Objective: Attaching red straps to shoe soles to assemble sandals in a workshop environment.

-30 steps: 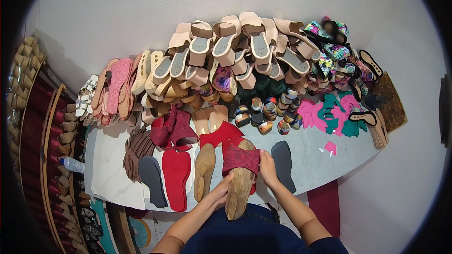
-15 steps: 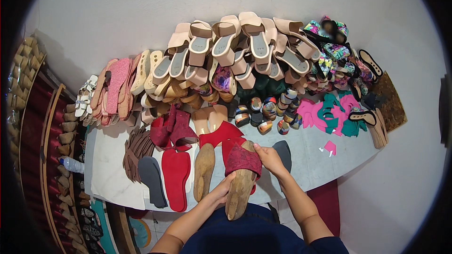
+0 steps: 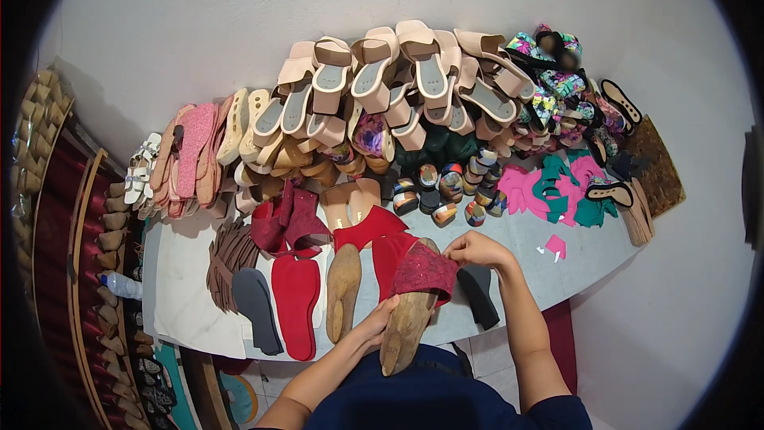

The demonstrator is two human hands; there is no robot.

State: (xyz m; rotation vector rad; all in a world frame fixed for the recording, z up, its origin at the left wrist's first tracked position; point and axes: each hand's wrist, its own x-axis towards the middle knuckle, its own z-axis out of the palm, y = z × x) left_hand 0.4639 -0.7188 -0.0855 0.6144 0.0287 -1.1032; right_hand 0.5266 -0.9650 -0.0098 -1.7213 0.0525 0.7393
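Wrapped round the side of a wooden last (image 3: pixel 406 338), the left hand (image 3: pixel 379 323) grips it firmly, its heel end towards the person's body and its toe pointing away, over the near edge of the table (image 3: pixel 525 271). Across the front of the last lies a maroon lace upper (image 3: pixel 426 272), with the wooden toe showing beyond it. At the upper's far right edge is the right hand (image 3: pixel 480 250), fingers and thumb drawn in close together; whether they pinch the material I cannot tell. Red material (image 3: pixel 391 256) shows just left of the upper. A second last (image 3: pixel 344 293) lies on the table to the left of the held one, then a pair of red soles (image 3: pixel 296 306) and a grey sole (image 3: pixel 256 310). Another dark sole (image 3: pixel 479 299) lies below the right hand, partly hidden by it. Behind the soles are maroon uppers (image 3: pixel 306 219) and, at far left, a fanned stack of brown pieces (image 3: pixel 232 259). Beige sandals (image 3: pixel 430 72) are heaped along the wall, with multicoloured heels (image 3: pixel 450 183) in front of them and pink and green scraps (image 3: pixel 549 187) to the right.
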